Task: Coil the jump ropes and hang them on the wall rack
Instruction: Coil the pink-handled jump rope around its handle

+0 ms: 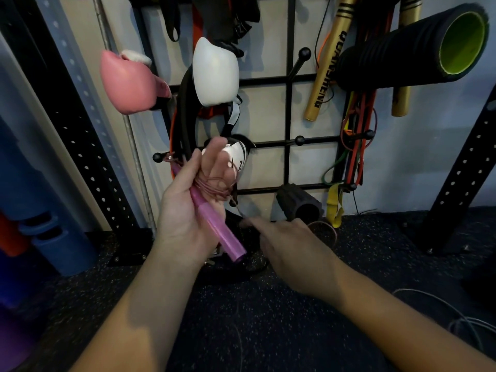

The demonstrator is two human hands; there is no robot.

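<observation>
Several cord loops (214, 186) wrap the left hand (193, 208), its grip clamped on the pink handle (214, 224).

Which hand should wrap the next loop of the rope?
Probably the right hand. It pinches the thin pink jump rope cord just below the coil. The left hand is busy holding the shiny pink plastic handle with loops round its fingers.

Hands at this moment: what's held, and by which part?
Left hand grips the pink jump-rope handle around its upper half, cord looped over its fingers. Right hand pinches the cord's free run below the coil.
</observation>
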